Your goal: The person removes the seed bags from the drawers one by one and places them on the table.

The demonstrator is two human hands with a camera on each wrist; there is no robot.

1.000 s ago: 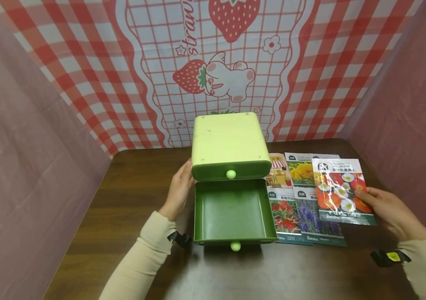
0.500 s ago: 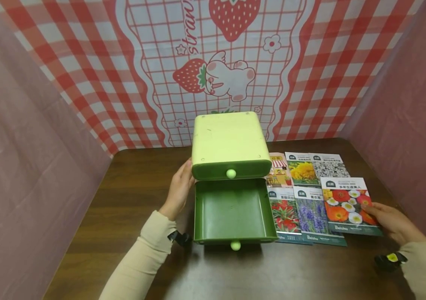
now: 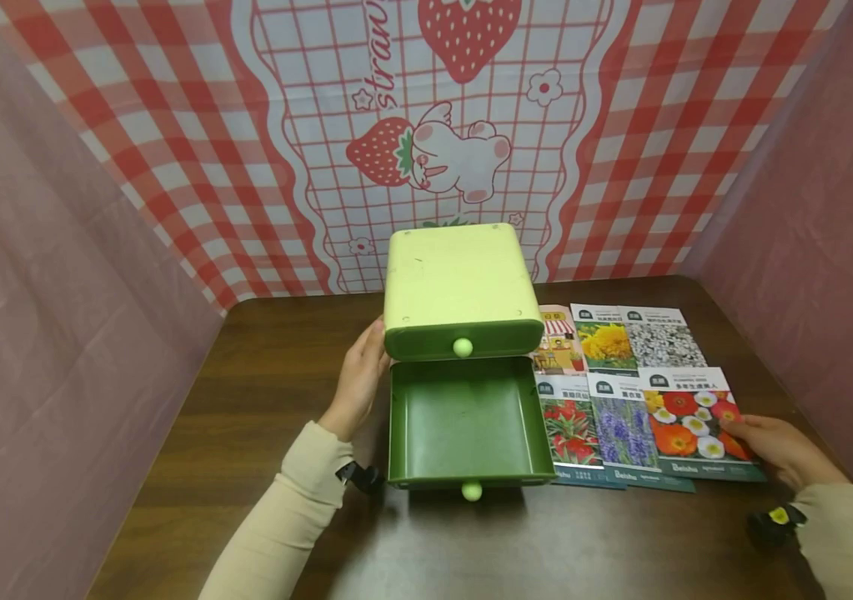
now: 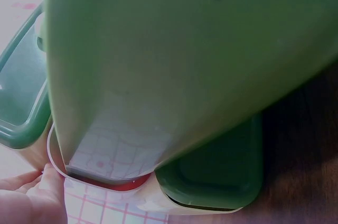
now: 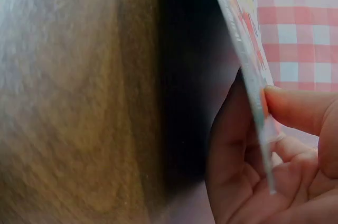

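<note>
A pale green cabinet [image 3: 459,275] stands mid-table, its dark green middle drawer [image 3: 467,421] pulled out, with nothing in it. My left hand [image 3: 358,379] rests against the cabinet's left side; in the left wrist view its fingers [image 4: 45,192] touch the wall beside the drawer opening. My right hand [image 3: 782,450] pinches the right edge of a poppy seed packet [image 3: 696,425], thumb in front and fingers behind, as the right wrist view shows. The packet is at the lower right of the spread packets and overlaps the edge of the lavender packet [image 3: 624,433].
Beside the cabinet lie a red-flower packet [image 3: 572,429], a yellow-flower packet [image 3: 608,342], a white-flower packet [image 3: 666,342] and a pink illustrated packet [image 3: 557,342]. A closed lower drawer [image 4: 216,168] sits under the open one. Checked cloth hangs behind the table, pink cloth at both sides.
My right hand has lowered the poppy packet toward the table, uncovering the white-flower packet behind. The left hand, cabinet and drawer have stayed in place.
</note>
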